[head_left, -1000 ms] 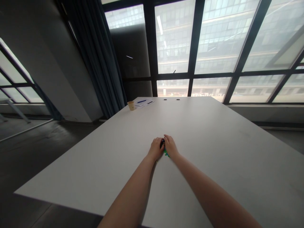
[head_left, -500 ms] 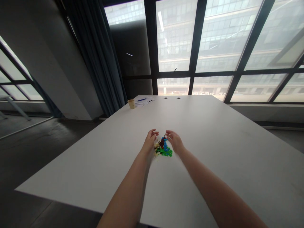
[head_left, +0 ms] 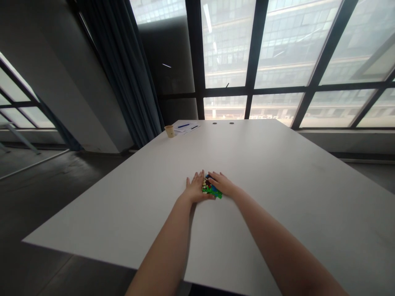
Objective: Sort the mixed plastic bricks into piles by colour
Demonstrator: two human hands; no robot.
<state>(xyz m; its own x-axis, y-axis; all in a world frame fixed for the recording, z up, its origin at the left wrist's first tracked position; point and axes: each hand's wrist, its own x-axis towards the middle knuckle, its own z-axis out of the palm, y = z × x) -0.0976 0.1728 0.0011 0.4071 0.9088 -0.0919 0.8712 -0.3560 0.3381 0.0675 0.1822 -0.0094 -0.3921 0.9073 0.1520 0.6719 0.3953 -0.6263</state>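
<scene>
A small heap of tiny coloured pieces point(head_left: 212, 190), green, blue, dark red and cream, lies on the white table point(head_left: 262, 160). They are too small for me to tell their exact kind. Against the heap's left side lies my left hand point(head_left: 195, 189), open, with fingers spread and the thumb along the near edge. From the right, my right hand point(head_left: 222, 183) reaches over the heap with its fingers stretched out and covers part of the blue and dark red pieces. Neither hand grips anything.
A paper cup point(head_left: 169, 131) stands near the table's far left edge. Beside it are paper sheets point(head_left: 185, 128) with a blue pen point(head_left: 183, 126) on them. Two dark round discs point(head_left: 214, 123) are set near the far edge.
Both hands have come down and inward against the pieces, my left hand spreading its fingers. The heap is now more compact and partly covered.
</scene>
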